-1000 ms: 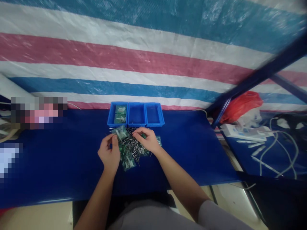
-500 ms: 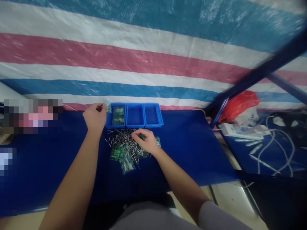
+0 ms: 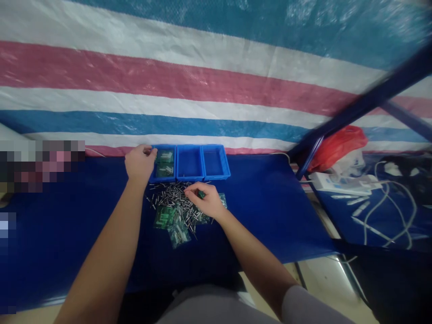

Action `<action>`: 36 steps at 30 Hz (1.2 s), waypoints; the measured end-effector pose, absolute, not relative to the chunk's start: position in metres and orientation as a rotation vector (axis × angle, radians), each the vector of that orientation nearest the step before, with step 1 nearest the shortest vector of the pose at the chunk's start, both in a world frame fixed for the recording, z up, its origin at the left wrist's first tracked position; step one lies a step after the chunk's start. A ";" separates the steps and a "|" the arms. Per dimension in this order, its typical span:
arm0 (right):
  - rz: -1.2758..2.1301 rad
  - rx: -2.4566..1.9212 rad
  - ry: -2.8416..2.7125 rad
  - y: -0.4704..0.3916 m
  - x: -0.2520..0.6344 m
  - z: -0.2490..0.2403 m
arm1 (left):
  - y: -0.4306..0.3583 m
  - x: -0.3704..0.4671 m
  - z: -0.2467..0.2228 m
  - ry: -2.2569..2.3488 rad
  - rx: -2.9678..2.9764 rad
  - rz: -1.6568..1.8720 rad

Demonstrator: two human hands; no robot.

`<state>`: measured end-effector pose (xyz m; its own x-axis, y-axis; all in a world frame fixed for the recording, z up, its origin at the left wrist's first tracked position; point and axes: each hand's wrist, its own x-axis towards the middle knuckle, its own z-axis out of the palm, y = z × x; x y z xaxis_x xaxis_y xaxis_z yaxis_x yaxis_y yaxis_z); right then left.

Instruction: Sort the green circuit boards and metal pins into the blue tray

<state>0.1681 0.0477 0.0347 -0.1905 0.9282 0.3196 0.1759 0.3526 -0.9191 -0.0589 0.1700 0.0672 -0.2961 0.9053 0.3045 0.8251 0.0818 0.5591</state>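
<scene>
Overlapping the left blue plastic bin (image 3: 164, 179), the left hand (image 3: 140, 163) was curled; the right hand (image 3: 205, 198) was narrowed over slim silver metal pins (image 3: 172, 195). Neither's contents could be told. Green-tinted plastic packets (image 3: 165, 156) lay binned; unbinned packets (image 3: 164, 217) lay by the pins.

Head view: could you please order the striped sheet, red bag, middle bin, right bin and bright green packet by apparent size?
Striped sheet
Red bag
Middle bin, right bin: look alike
Bright green packet

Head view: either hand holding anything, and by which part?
Can't tell: left hand is at the left blue bin, right hand over the metal pieces; neither grip clearly shows an item.
</scene>
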 end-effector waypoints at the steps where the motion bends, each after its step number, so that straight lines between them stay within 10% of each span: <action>1: 0.947 -1.013 -1.626 0.048 0.168 0.035 | 0.167 -0.059 0.068 2.201 1.801 1.042; 16: 0.879 -0.984 -1.698 0.046 0.168 0.041 | -0.054 -0.033 0.048 1.668 2.365 0.647; 36: 0.999 -1.002 -1.613 0.050 0.167 0.038 | -0.043 -0.029 0.037 1.631 1.699 1.043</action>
